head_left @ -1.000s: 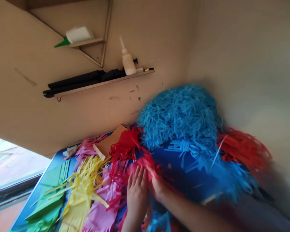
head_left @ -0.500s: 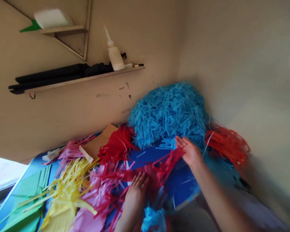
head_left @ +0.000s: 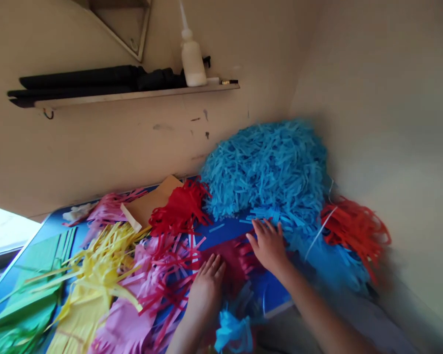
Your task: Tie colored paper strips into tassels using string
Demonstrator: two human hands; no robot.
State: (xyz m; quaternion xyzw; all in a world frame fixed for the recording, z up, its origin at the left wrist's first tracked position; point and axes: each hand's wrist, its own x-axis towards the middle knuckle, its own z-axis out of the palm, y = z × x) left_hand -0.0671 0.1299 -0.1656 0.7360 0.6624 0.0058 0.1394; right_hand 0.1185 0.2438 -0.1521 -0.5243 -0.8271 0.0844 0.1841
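A dark red sheet of fringed tissue paper (head_left: 232, 263) lies on the blue table, its cut strips reaching out to both sides. My left hand (head_left: 208, 280) rests flat on its left part with the fingers stretched out. Over the right fringe, my right hand (head_left: 269, 243) is spread with the palm down, touching the strips. Just behind it stands a large piñata-like form covered in blue paper fringe (head_left: 266, 169). Below the red sheet, near my left wrist, is a tuft of light blue paper (head_left: 234, 332).
Pink (head_left: 127, 314), yellow (head_left: 84, 305) and green fringed paper (head_left: 33, 280) cover the table's left side. Behind them lie a red bunch (head_left: 180, 209) and brown cardboard (head_left: 151, 204). An orange-red fringe (head_left: 354, 228) hangs at right. A glue bottle (head_left: 193, 61) stands on the wall shelf (head_left: 143, 96).
My right hand has come down and left, from lifting the red strips to lying over them. My left hand stays on the sheet. The view has tilted slightly downward.
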